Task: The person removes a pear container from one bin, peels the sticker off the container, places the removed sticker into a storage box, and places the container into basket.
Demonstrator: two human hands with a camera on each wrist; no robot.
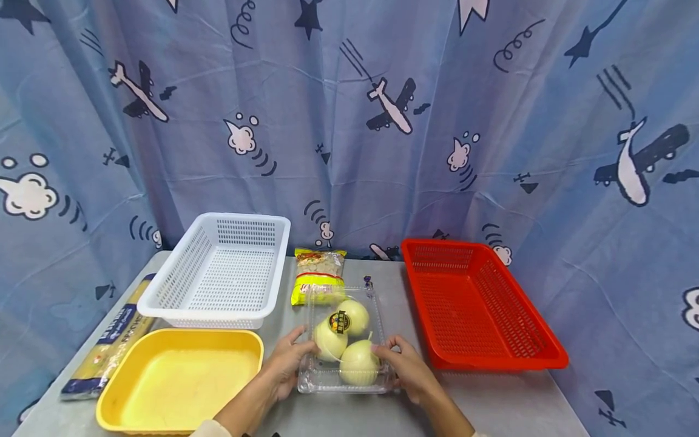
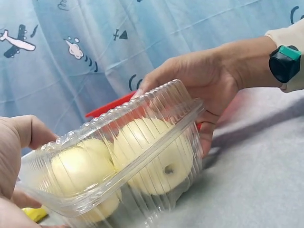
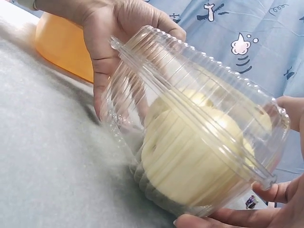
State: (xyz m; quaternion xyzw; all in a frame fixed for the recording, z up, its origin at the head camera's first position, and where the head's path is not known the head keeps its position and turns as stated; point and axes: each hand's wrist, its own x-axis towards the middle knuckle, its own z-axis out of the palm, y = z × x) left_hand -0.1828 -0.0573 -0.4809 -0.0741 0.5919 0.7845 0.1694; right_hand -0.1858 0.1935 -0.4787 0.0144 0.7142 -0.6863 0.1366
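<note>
Both hands hold a clear plastic clamshell box [image 1: 322,383] at the front middle of the table. Inside it lie three round, pale yellow pears [image 1: 358,363], one showing its stem; a dark label sits on the lid above them. My left hand [image 1: 285,363] grips the box's left side, thumb on top and fingers along the wall. On the opposite side, my right hand [image 1: 408,367] holds it the same way. In the right wrist view, the right hand's fingers [image 3: 247,217] reach under the box's lower edge. The lid lies closed over the pears [image 2: 152,156].
A yellow basin [image 1: 180,376] stands at front left, with a white basket [image 1: 243,267] behind it. Along the left edge lies a long packet [image 1: 109,340]. Behind the box are a yellow bag [image 1: 319,273] and a tiny dark item [image 1: 368,281]. A red basket [image 1: 464,309] stands right.
</note>
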